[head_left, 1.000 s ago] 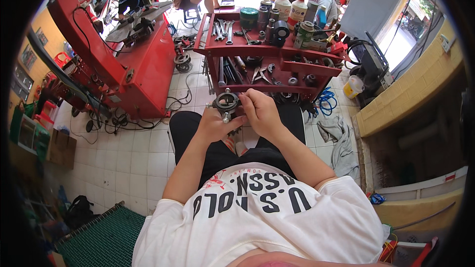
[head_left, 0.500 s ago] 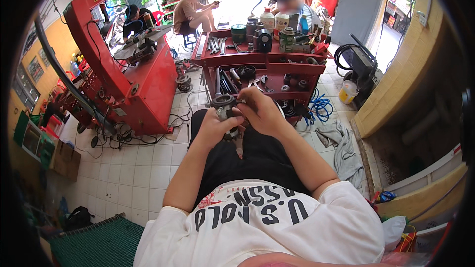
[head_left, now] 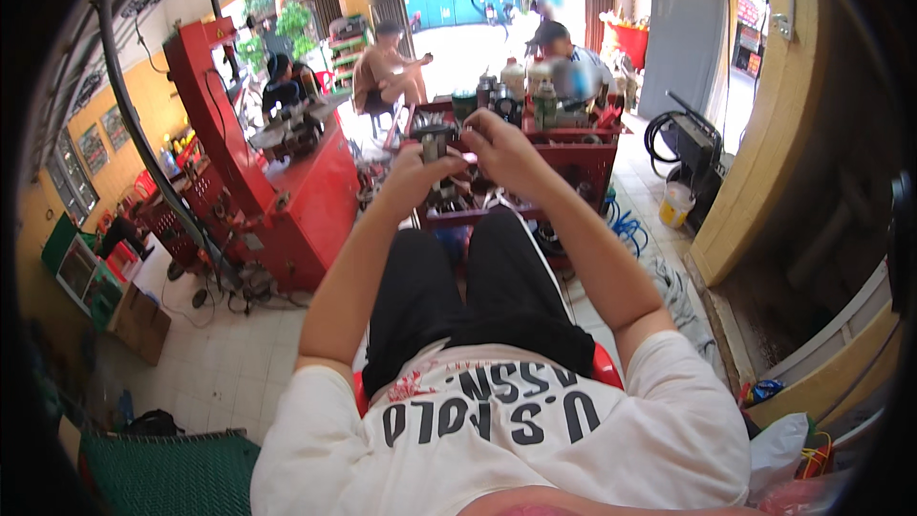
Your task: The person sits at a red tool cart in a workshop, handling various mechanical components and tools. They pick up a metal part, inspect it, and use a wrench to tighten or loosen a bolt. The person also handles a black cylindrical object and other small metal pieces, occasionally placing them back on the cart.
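Note:
Out in front of me, at the near side of the red tool cart [head_left: 573,161], I hold up a grey metal machine part [head_left: 435,147] with a cylindrical body. My left hand [head_left: 417,175] is closed round it, thumb across its near side. Close beside the part, to its right, is my right hand [head_left: 501,145], its thumb and fingertips pinched together. Whatever lies between those fingertips is too small and blurred to name. Behind my hands, tools and metal parts fill the cart's trays.
Bottles and cans [head_left: 544,103] stand on the cart. A red machine [head_left: 310,220] is at the left. Two people sit beyond the cart, another is behind the red machine. On the right are a black wheeled machine [head_left: 683,139], a yellow-white bucket [head_left: 676,204] and blue hose [head_left: 626,229].
Both hands have risen and moved away from my lap, carrying the metal part up in front of the cart. My view has tilted upward.

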### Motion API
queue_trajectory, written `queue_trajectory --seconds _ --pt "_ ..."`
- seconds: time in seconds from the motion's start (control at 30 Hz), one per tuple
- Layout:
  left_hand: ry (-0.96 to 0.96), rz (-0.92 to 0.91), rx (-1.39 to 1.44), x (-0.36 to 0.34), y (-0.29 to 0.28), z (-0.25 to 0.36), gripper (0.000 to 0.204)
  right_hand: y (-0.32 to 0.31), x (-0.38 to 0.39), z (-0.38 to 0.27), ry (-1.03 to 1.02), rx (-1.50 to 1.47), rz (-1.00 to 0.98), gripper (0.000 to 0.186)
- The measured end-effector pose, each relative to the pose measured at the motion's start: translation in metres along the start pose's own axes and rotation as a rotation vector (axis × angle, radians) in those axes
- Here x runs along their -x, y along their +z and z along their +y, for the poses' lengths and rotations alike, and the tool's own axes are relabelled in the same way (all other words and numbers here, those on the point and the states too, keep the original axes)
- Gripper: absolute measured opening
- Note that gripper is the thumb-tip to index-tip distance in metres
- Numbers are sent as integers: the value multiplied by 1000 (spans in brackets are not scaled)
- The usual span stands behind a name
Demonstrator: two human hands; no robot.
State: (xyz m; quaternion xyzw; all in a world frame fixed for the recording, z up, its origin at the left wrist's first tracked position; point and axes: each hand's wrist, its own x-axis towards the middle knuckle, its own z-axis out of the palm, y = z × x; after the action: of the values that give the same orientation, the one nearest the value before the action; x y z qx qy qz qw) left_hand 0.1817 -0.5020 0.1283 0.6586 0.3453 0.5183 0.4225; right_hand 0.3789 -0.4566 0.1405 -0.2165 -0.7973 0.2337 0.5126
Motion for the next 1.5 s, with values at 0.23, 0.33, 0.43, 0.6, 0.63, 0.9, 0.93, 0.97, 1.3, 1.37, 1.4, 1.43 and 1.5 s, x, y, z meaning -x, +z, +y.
queue_trajectory --seconds 0.23,0.33,0.43,0.6,0.63,0.9,0.93,0.97,1.3,1.37,1.4,1.43,1.5 --pt "-2 5 8 13 20 -11 21 11 18 15 124 -200 -40 40" --pt "-24 -5 -58 18 15 -14 22 15 20 -1 146 -129 -19 54" --pt "12 -23 -121 25 11 -14 21 16 23 -8 182 -144 -19 49" --pt "-8 10 -64 31 6 -20 23 38 30 14 -17 3 58 36" --pt "-30 18 -33 33 8 -20 23 39 29 18 -88 89 68 33" --pt "-324 -37 353 22 -16 -32 41 29 -4 36 -474 369 3 16" --pt "-321 -66 335 17 -23 -41 44 27 -9 39 -510 402 -34 16" --pt "-325 -76 354 15 -30 -44 45 28 -14 43 -504 408 -60 17" --pt "-251 45 245 18 -31 -51 32 49 -13 66 -88 59 -83 35" --pt "-244 78 230 21 -28 -50 30 50 -13 65 27 48 -88 46" --pt "-233 86 227 21 -28 -50 29 49 -16 62 121 1 -156 47" --pt "-221 94 224 22 -28 -48 29 47 -18 58 216 -46 -222 48" --pt "-208 103 179 24 -30 -44 33 48 -20 53 187 -36 -239 45"
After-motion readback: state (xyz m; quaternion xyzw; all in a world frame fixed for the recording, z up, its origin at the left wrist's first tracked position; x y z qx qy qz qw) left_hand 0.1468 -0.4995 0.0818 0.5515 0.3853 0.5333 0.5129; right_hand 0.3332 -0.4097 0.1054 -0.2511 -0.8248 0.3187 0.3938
